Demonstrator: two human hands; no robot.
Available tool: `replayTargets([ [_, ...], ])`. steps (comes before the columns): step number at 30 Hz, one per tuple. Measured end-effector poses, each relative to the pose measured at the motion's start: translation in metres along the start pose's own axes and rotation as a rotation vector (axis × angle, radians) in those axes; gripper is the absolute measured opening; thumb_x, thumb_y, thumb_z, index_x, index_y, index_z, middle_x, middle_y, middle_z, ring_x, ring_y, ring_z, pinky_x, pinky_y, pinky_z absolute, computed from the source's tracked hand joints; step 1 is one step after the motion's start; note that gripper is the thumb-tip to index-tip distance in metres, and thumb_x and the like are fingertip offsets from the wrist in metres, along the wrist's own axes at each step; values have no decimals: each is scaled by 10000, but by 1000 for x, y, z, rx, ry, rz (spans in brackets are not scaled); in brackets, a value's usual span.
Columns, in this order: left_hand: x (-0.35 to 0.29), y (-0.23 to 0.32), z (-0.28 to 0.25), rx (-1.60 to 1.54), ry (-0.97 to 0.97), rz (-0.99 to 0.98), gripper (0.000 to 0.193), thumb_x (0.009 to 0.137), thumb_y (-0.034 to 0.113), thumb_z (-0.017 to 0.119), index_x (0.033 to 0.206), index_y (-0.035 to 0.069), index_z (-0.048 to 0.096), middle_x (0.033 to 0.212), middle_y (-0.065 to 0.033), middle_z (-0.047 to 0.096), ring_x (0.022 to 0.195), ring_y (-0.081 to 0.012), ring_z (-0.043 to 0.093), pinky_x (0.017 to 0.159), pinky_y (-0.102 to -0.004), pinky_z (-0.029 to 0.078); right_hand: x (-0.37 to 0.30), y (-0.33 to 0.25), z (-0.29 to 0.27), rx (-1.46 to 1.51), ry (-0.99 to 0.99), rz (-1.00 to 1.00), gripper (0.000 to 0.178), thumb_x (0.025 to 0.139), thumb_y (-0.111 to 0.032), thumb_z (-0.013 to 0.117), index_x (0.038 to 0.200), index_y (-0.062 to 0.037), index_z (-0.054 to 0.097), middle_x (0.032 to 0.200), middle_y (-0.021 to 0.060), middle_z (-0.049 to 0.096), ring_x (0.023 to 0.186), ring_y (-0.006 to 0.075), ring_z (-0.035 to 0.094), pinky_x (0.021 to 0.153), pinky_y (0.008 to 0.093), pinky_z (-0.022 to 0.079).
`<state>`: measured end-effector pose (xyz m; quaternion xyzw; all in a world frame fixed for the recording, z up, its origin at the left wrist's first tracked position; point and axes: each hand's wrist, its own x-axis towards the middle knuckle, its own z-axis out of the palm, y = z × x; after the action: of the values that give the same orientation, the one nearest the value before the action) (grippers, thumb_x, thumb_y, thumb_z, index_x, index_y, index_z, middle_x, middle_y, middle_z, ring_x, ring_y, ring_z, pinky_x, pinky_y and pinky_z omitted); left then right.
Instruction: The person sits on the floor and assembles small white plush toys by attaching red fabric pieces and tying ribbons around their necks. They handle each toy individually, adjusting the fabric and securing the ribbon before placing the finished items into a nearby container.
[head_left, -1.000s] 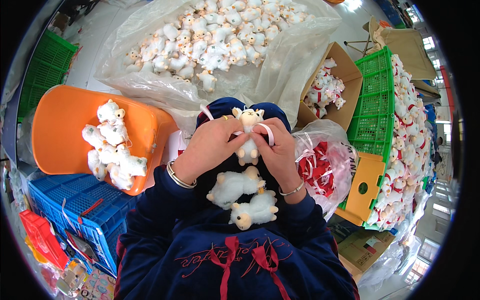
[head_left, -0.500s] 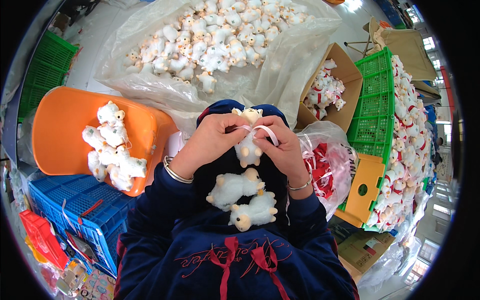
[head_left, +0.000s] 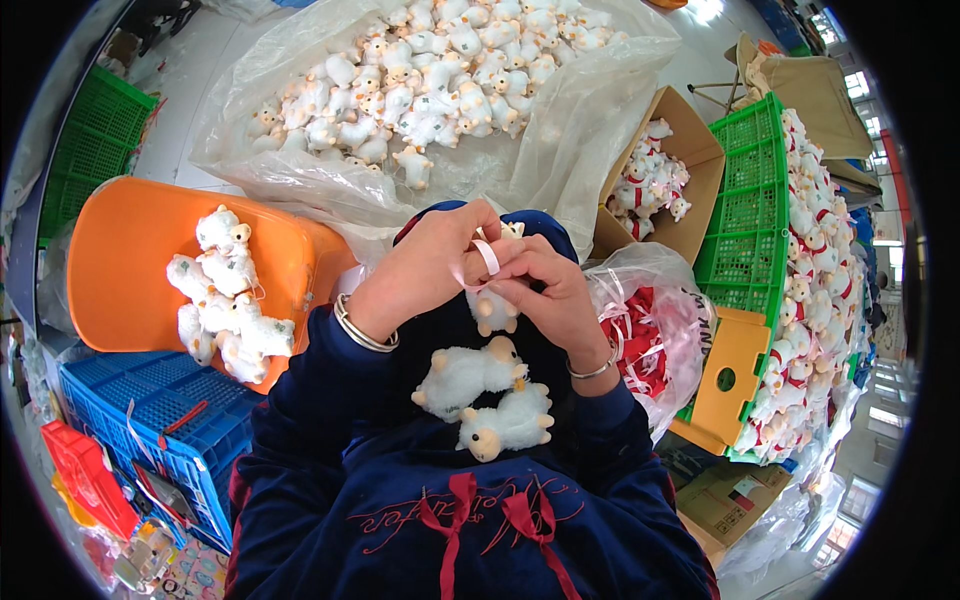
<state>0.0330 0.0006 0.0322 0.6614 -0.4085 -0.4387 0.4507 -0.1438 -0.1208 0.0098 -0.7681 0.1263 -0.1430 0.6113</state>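
Ahead of me the pale floor (head_left: 185, 135) stretches away, catching 1 patch of white glare (head_left: 708, 8) near the top. Off to my right stands 1 tan chair (head_left: 818, 110) with thin dark legs, and beyond it bright windows (head_left: 858, 497) line the far side.

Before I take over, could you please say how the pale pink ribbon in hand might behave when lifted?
The ribbon is probably floppy, since it curls over in an arc. Its narrow, thin band suggests it would be very light.
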Motion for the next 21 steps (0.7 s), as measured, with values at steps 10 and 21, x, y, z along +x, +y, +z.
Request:
replayTargets([
  [10,-12,-23,32,-92,217,233,162,950,102,728,1094,28,726,852,-3,614,756,-78,547,677,-252,458,4,17,-3,392,95,50,69,979,-24,692,1034,10,669,1083,12,620,977,89,567,865,236,464],
  [21,-3,-20,45,-142,282,163,181,928,117,751,1059,-4,724,821,13,574,744,-73,514,660,-257,436,16,2,-4,231,115,145,102,980,-71,701,1047,2,722,988,-16,670,883,62,589,788,220,464],
])
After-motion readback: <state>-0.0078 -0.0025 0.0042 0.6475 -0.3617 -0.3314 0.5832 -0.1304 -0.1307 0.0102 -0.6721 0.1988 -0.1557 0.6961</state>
